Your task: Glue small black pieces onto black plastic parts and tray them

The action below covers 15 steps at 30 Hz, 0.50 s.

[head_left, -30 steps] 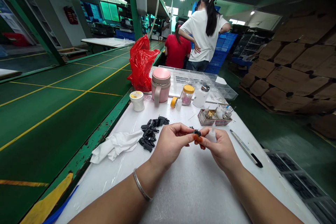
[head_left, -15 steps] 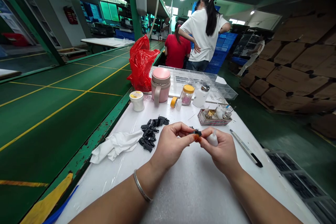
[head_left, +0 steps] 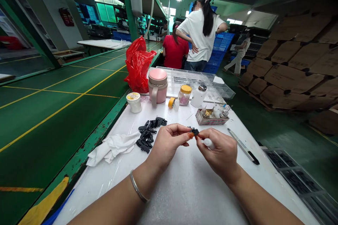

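Plastic, a small black piece (head_left: 194, 132), sits between the worker's two hands, held just above the white table (head_left: 182, 193). Its long axis seems to slope from far left down to near right, though fingers cover much of it and I can't make out which end is the front. The left hand (head_left: 170, 142) pinches it between thumb and forefinger. The right hand (head_left: 219, 149) has its fingertips pressed together at the piece's right side, and a small white bottle (head_left: 209, 143) is tucked in its curled fingers, the narrow end apparently turned left; the grip hides the rest.

Left of the hands lies a loose heap of similar black pieces (head_left: 146, 136), pointing every which way, with a crumpled white cloth (head_left: 112, 147) touching it. Over on the right, a cutter knife (head_left: 243, 146) lies flat, its long axis running away from the worker, dark end nearest. Beyond the hands there's a little box (head_left: 212, 121) crammed with bottles, then a lidded pink mug (head_left: 157, 89), standing upright.
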### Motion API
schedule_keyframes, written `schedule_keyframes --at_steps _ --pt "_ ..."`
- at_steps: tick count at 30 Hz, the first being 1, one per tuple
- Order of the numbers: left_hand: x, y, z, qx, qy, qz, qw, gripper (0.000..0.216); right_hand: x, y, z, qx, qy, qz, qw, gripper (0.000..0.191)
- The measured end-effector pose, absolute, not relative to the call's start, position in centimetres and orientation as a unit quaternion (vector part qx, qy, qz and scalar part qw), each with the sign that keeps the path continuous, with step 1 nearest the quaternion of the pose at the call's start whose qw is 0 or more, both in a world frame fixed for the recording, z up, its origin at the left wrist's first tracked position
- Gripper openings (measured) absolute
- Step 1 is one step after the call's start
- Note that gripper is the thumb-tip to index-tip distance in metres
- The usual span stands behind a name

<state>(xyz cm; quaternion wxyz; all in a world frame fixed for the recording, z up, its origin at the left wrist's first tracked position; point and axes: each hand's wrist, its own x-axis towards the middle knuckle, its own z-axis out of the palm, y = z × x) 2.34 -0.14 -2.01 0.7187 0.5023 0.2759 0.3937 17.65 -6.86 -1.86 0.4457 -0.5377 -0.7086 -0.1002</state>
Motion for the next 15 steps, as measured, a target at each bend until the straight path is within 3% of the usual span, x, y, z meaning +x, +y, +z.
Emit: schedule_keyframes --at_steps 7,15 --pt "2.23 0.19 -2.11 0.462 0.267 0.383 0.754 0.020 17.72 -7.03 -1.50 -0.556 -0.673 0.011 0.488 0.005" --pt "2.26 0.11 -2.18 0.477 0.259 0.382 0.748 0.018 17.68 -7.01 -1.28 -0.563 -0.659 0.040 0.497 0.006"
